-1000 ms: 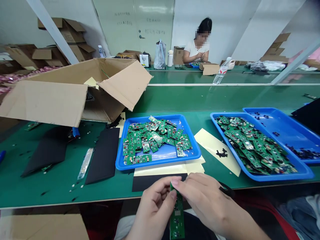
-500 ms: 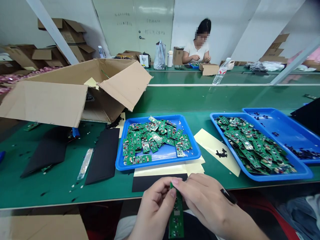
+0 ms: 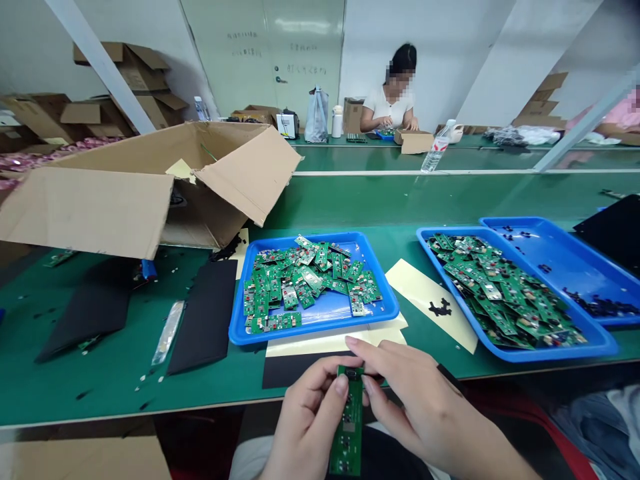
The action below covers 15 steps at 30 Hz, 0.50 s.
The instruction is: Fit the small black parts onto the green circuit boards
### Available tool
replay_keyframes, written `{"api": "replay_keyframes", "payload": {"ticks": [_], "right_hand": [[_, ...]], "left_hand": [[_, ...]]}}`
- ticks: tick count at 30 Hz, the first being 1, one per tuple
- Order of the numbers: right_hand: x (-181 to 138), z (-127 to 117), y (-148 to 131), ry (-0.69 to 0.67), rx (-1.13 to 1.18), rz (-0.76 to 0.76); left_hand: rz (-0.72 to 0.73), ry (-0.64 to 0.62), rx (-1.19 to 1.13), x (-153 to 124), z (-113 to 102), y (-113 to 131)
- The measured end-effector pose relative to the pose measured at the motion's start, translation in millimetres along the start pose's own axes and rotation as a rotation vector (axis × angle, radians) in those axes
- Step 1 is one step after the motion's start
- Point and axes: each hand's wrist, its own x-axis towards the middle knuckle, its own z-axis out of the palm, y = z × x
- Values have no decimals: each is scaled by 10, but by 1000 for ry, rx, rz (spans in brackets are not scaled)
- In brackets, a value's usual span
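At the near table edge I hold a narrow green circuit board (image 3: 346, 430) upright between both hands. My left hand (image 3: 307, 423) is closed round its left side, thumb near the top. My right hand (image 3: 413, 407) pinches the board's top end, where a small black part (image 3: 354, 374) sits. Just beyond my hands lie a black sheet (image 3: 290, 370) and yellowish backing paper (image 3: 320, 343). A blue tray (image 3: 315, 320) with several small green boards stands in front of them.
Two more blue trays stand at the right: one (image 3: 595, 343) heaped with green boards, one (image 3: 570, 257) with small black parts. An open cardboard box (image 3: 125, 193) lies at the left, black sheets (image 3: 205, 313) beside it. A person (image 3: 390, 100) works at the far bench.
The board has tilted slightly and risen a little. My right fingers shifted from covering its top to pinching the top end, so the black part now shows. The camera drifted slightly.
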Motion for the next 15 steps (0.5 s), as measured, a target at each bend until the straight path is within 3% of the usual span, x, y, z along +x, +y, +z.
{"api": "replay_keyframes", "payload": {"ticks": [15], "right_hand": [[53,-167,-1,-125,-110,-132]], "left_hand": [[44,-50,121,-12,-51,2]]}}
